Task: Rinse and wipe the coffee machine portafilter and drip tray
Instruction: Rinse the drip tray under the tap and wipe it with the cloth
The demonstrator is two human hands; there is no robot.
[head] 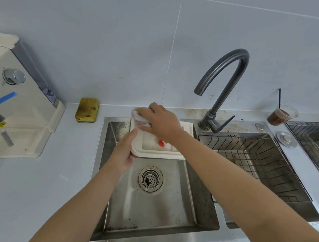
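Coffee machine (20,101) stands on the counter at left. Left hand (124,152) grips the drip tray (154,149) edge above the sink (152,202). Right hand (161,121) presses a bunched cloth (139,118) against the tray's far corner.

Sink (202,203) basin open below drip tray (154,153); faucet (227,81) arches at right.

Two bare forearms, no sleeves, watch or rings showing; a pale edge at the lower-right corner
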